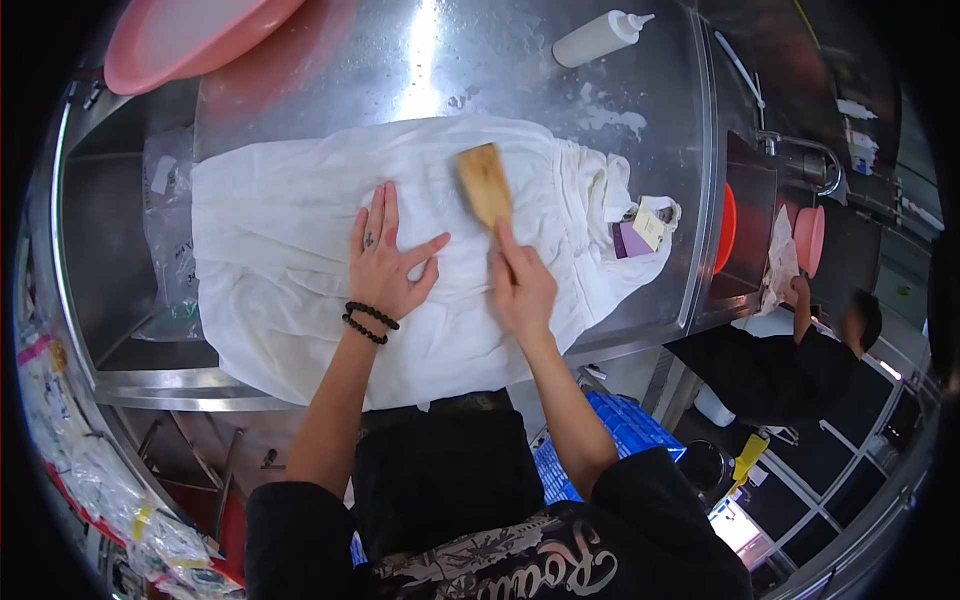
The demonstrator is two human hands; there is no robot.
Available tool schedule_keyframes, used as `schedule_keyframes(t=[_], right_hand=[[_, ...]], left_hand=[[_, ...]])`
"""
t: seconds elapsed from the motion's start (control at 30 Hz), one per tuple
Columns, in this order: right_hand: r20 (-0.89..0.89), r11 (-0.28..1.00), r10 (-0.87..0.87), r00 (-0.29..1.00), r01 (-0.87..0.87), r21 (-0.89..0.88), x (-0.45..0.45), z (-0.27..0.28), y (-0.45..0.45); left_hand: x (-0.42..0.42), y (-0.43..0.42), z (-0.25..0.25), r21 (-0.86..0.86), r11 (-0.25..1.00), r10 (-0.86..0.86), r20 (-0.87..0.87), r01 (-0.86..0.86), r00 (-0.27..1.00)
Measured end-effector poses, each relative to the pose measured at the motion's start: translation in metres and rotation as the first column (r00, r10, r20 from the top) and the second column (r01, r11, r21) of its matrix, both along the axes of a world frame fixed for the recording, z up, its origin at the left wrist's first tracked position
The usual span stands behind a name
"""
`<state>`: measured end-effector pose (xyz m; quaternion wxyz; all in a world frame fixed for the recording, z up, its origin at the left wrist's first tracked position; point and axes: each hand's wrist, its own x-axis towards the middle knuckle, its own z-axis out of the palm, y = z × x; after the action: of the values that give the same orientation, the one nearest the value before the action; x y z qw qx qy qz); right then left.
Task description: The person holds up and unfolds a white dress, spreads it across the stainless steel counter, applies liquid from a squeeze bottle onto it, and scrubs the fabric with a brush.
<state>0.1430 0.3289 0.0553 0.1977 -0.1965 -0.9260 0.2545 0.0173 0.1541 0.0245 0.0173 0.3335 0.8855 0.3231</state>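
Note:
A white garment (pixel 290 210) lies spread over the metal table, its gathered end with purple and cream tags (pixel 640 235) to the right. My left hand (pixel 388 255) rests flat on the cloth, fingers spread, with dark beads around the wrist. Held in my right hand (pixel 522 285) is a wooden brush (pixel 483 180), its broad head pointing away from me over the middle of the garment. The underside of the brush head is hidden.
A pink basin (pixel 180 45) stands at the back left, a white squeeze bottle (pixel 600 38) lies at the back right. Clear plastic (pixel 168 220) is left of the cloth. A blue crate (pixel 625 435) sits below the table. Another person (pixel 800 365) works at right.

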Motion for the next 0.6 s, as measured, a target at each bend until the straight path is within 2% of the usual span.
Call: schedule_keyframes(t=[0.07,0.1,0.23,0.4,0.43,0.57,0.6], right_hand=[[-0.114,0.997,-0.066,0.991,0.06,-0.054,-0.008,0.002,0.004],[-0.103,0.997,-0.063,0.993,0.057,-0.059,-0.003,0.004,0.001],[0.214,0.998,0.008,0.977,0.006,-0.063,0.003,0.012,-0.004],[0.351,0.999,0.045,0.935,-0.044,-0.011,0.006,0.005,-0.022],[0.342,0.999,0.04,0.939,-0.04,-0.007,0.003,0.003,-0.021],[-0.081,0.995,-0.001,0.997,-0.007,-0.103,0.012,0.0,-0.029],[-0.075,0.995,-0.005,0.997,-0.003,-0.104,0.017,0.002,-0.031]], left_hand=[[-0.001,-0.002,-0.001,-0.001,1.0,0.007,0.017,-0.007,1.0],[0.004,-0.005,-0.001,-0.006,1.0,0.011,0.027,-0.011,1.0],[-0.001,-0.002,-0.001,-0.006,1.0,0.0,0.007,0.001,1.0],[-0.001,-0.001,-0.003,-0.007,1.0,-0.002,-0.018,0.002,1.0],[-0.005,0.002,-0.003,-0.003,1.0,-0.005,-0.027,0.005,1.0],[-0.001,-0.001,-0.002,-0.019,1.0,-0.005,-0.002,0.005,1.0],[0.004,-0.002,0.0,-0.02,1.0,-0.009,0.004,0.009,1.0]])
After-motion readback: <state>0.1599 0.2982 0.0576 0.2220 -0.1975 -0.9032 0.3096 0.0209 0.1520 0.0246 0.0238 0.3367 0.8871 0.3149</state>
